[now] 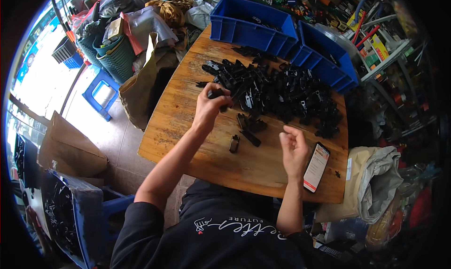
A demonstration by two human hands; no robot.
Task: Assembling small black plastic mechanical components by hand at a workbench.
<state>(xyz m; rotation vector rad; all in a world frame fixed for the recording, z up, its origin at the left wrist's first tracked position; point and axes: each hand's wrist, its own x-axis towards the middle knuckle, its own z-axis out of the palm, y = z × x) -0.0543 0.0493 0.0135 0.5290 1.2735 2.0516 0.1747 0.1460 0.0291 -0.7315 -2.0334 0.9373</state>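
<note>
My left hand (212, 107) is raised over the near left of the pile, its fingers closed round a small black plastic part (216, 94). What kind of part it is, I cannot make out. My right hand (295, 152) hovers above the wood beside the phone, fingers loosely bent and apart, with nothing visible in them. Between my hands lie a few loose black pieces (251, 128) and a small dark part with a metallic face (234, 143). Beyond them spreads a large heap of black plastic parts (277, 93), some showing silvery metal.
The wooden table (188, 72) carries two blue bins (253, 29) (324, 62) at its far side. A lit phone (316, 167) lies near the right edge. A blue stool (101, 93), stacked baskets (114, 57) and cardboard stand left; a sack (376, 180) is at right.
</note>
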